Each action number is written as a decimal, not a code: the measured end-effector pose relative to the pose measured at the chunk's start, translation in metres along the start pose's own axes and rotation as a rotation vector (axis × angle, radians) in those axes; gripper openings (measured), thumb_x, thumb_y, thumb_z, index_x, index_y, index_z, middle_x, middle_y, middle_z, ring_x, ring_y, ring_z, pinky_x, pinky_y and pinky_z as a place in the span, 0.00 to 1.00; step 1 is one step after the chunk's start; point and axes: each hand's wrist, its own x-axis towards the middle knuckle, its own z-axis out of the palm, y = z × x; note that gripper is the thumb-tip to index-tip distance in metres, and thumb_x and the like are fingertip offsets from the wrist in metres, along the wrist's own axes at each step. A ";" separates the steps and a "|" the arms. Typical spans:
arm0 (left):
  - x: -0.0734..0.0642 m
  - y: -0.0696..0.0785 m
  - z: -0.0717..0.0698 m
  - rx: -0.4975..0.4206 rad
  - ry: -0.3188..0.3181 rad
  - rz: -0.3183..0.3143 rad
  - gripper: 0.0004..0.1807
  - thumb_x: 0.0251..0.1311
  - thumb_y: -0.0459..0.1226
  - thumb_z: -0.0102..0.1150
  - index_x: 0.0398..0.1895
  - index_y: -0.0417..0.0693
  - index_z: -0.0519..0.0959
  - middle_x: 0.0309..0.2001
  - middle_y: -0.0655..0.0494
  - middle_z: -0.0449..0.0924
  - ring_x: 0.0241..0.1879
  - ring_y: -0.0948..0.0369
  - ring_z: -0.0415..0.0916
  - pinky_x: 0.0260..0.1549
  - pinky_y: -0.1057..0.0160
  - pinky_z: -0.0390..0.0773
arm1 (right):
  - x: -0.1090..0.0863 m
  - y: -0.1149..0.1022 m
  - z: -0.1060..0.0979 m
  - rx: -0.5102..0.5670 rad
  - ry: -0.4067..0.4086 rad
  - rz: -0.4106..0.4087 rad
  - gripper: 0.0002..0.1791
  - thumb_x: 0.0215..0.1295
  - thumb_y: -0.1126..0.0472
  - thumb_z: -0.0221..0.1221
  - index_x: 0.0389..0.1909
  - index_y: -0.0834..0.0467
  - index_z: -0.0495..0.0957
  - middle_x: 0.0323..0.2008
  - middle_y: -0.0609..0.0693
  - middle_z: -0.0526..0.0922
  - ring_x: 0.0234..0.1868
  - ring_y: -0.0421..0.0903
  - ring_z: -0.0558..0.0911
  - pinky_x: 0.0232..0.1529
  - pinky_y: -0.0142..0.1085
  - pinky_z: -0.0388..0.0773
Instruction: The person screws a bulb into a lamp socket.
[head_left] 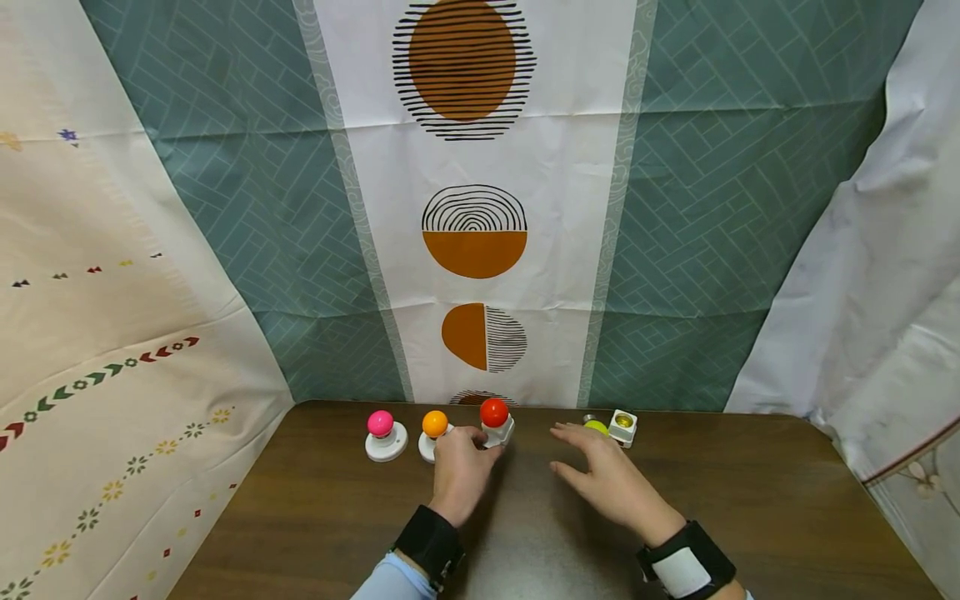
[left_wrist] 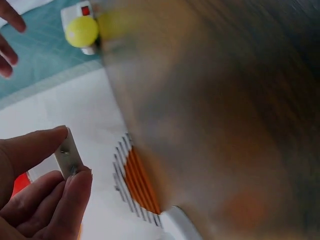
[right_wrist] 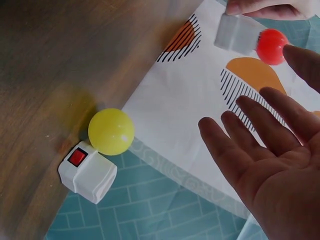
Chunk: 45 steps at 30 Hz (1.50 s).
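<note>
My left hand (head_left: 462, 473) pinches a white bulb socket (head_left: 498, 434) between thumb and fingers, with a red bulb (head_left: 494, 412) seated in its top. The left wrist view shows the underside of the socket (left_wrist: 68, 154), with small metal parts on it. My right hand (head_left: 611, 479) is spread and holds nothing, its palm showing in the right wrist view. Just beyond it a yellow-green bulb (right_wrist: 111, 131) lies loose beside a second white socket (right_wrist: 89, 172), which has a red switch. That socket's brass opening (head_left: 623, 421) faces up in the head view.
To the left stand a pink bulb (head_left: 380, 423) on a round white base (head_left: 386, 448) and an orange bulb (head_left: 435, 424) on a similar base, partly hidden by my left hand. A patterned cloth (head_left: 480, 167) hangs behind the brown table (head_left: 315, 517).
</note>
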 end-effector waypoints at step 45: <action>0.004 -0.017 0.000 0.164 0.001 -0.016 0.17 0.36 0.42 0.76 0.24 0.40 0.80 0.21 0.51 0.80 0.18 0.57 0.75 0.22 0.58 0.79 | 0.000 0.000 -0.005 -0.020 -0.105 0.022 0.24 0.56 0.52 0.64 0.54 0.54 0.77 0.56 0.51 0.78 0.59 0.48 0.75 0.56 0.47 0.73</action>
